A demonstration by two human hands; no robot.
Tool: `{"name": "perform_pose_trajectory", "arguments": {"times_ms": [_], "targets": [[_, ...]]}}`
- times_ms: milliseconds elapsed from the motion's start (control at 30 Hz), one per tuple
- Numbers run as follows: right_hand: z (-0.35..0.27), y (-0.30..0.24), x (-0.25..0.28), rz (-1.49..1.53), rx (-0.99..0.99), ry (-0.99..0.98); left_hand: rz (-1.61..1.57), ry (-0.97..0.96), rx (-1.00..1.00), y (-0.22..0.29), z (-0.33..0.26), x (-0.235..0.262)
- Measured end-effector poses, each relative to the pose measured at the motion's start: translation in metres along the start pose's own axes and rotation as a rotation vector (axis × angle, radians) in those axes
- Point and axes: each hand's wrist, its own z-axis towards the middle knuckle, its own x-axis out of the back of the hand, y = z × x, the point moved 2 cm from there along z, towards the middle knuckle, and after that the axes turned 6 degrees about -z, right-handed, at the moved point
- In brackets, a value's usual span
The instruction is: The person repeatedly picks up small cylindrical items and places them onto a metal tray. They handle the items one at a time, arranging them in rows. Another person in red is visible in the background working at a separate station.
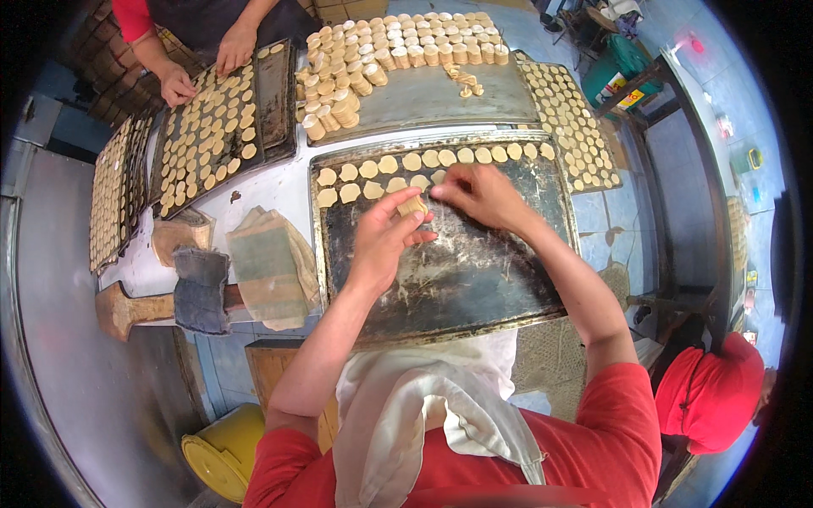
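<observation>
The left hand (pixel 379 237) has its grip closed around a small stack of dough rounds (pixel 412 207) above a dark tray (pixel 449 279); the right hand (pixel 484 196) is at the tray's second row (pixel 373 190), its grip unclear.

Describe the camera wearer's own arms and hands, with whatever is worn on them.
The left hand and right hand are ungloved, with no rings visible on the fingers. The left forearm and right forearm are uncovered, with no watch or bracelet visible. Short red sleeves end just above the elbows.
</observation>
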Motion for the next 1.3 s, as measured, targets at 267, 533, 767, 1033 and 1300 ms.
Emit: {"name": "perform_pose_trajectory", "arguments": {"times_ms": [267, 533, 767, 1033, 1300], "targets": [[-0.008, 0.011, 0.018, -0.174, -0.072, 0.09, 0.038, -0.055, 0.013, -0.005, 0.007, -0.015], [-0.021, 0.016, 0.026, 0.068, -0.04, 0.033, 0.023, -0.081, 0.037, -0.013, 0.015, -0.031], [-0.033, 0.03, 0.034, 0.246, -0.036, -0.138, 0.067, -0.12, 0.018, -0.021, 0.024, -0.045], [-0.04, 0.043, 0.051, 0.094, -0.17, 0.061, 0.062, -0.118, 0.043, -0.031, 0.035, -0.062], [-0.044, 0.055, 0.054, -0.132, -0.16, 0.156, 0.059, -0.113, 0.032, -0.035, 0.042, -0.074]]}}
